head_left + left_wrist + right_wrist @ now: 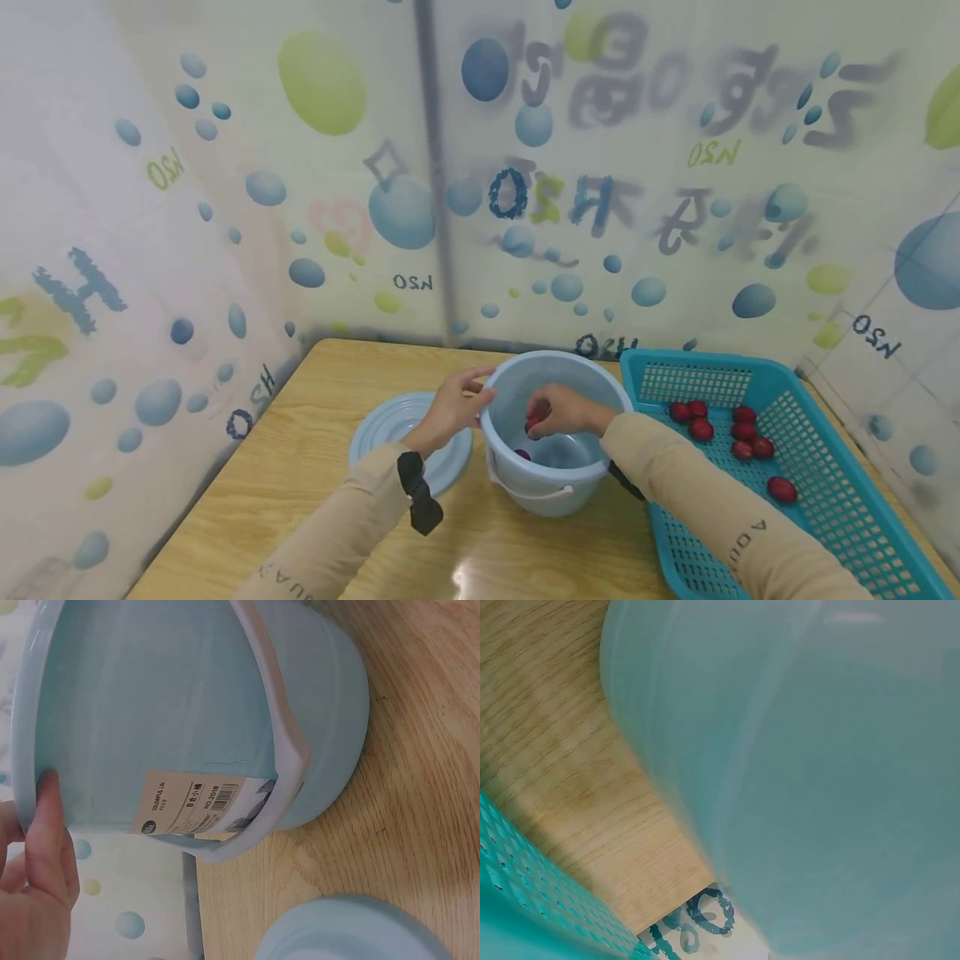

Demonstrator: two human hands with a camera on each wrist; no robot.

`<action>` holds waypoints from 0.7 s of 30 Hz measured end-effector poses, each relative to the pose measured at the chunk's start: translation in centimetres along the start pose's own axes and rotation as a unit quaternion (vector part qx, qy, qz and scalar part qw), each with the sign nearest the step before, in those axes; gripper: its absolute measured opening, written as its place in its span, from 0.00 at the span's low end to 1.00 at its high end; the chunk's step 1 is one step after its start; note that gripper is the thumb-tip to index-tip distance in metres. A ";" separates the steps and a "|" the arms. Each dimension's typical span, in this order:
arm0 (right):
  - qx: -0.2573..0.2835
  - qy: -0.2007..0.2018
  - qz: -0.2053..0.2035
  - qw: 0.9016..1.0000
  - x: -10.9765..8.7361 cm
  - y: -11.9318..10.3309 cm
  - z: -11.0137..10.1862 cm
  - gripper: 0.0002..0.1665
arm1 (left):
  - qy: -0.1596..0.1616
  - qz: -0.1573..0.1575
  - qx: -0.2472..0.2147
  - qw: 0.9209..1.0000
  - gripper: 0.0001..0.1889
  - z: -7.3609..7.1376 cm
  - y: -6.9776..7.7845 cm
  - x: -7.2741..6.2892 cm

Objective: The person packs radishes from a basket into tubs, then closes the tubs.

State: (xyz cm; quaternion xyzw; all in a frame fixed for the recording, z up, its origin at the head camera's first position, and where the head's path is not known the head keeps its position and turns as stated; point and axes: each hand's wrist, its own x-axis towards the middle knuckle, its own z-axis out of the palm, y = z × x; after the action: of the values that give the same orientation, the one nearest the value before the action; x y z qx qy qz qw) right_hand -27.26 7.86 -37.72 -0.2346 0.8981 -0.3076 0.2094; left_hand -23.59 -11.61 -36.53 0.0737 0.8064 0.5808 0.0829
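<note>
A light blue bucket [558, 473] stands on the table, its pale handle [289, 750] hanging down the side. My left hand [453, 410] pinches the bucket's rim at the left, the fingers on the outer wall in the left wrist view. Down inside the bucket, my right hand [562, 408] holds a dark red, egg-shaped fruit [533, 423] between curled fingers. Another red fruit [522, 455] lies in the bucket below it. The right wrist view shows the bucket's outer wall [817, 787], with the right hand hidden.
A round blue lid [369, 425] lies on the wooden table [300, 467] left of the bucket. Close on the right is a teal perforated basket [825, 427] with several red fruits [744, 431]. A printed curtain [660, 250] hangs behind the table.
</note>
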 end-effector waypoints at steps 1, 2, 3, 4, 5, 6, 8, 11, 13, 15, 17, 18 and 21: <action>0.000 0.002 0.002 1.000 0.0 0.0 0.0 0.13 | -0.001 0.000 0.000 1.000 0.22 0.0 0.4 -0.2; -0.002 0.005 0.002 1.000 0.0 0.0 0.0 0.13 | -0.001 0.001 -0.001 1.000 0.22 0.0 0.7 -0.5; -0.004 0.010 0.003 1.000 0.0 0.1 0.0 0.13 | -0.002 0.001 -0.001 1.000 0.22 0.0 1.1 -0.7; -0.009 0.015 0.000 1.000 0.0 0.1 -0.1 0.14 | -0.002 0.000 -0.001 1.000 0.22 0.0 1.5 -1.0; -0.015 0.020 -0.006 1.000 -0.1 0.1 -0.1 0.14 | 0.000 -0.001 -0.001 1.000 0.22 0.0 1.9 -1.3; -0.021 0.025 -0.010 0.999 -0.1 0.1 -0.2 0.14 | 0.001 0.000 0.002 1.000 0.21 0.1 2.2 -1.5; -0.030 0.035 -0.018 0.999 -0.1 0.1 -0.4 0.15 | 0.003 -0.002 0.003 1.000 0.21 0.1 2.7 -1.9; -0.030 0.048 -0.035 0.998 -0.3 0.1 -0.8 0.15 | 0.004 0.002 0.004 1.000 0.21 0.2 3.1 -2.1; -0.018 0.055 -0.043 0.997 -0.5 -0.1 -1.2 0.14 | 0.005 0.003 0.005 1.000 0.21 0.1 3.0 -2.1; -0.008 0.063 -0.053 0.997 -0.7 -0.2 -1.6 0.14 | 0.006 0.003 0.005 1.000 0.21 0.1 2.8 -1.9; 0.006 0.070 -0.068 0.995 -0.9 -0.2 -2.0 0.14 | 0.007 0.003 0.004 1.000 0.21 0.1 2.1 -1.4; 0.012 0.073 -0.076 0.994 -1.1 -0.1 -2.2 0.14 | 0.008 0.001 0.002 1.000 0.21 0.1 1.6 -1.1; 0.019 0.085 -0.090 0.992 -2.0 -0.4 -3.1 0.15 | 0.011 0.001 0.001 1.000 0.21 0.1 0.3 -0.2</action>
State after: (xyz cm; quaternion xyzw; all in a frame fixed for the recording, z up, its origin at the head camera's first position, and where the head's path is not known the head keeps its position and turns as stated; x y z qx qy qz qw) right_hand -27.18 10.08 -34.82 -0.2832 0.8820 -0.3608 0.1082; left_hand -23.33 -11.44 -36.25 0.0687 0.8080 0.5805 0.0731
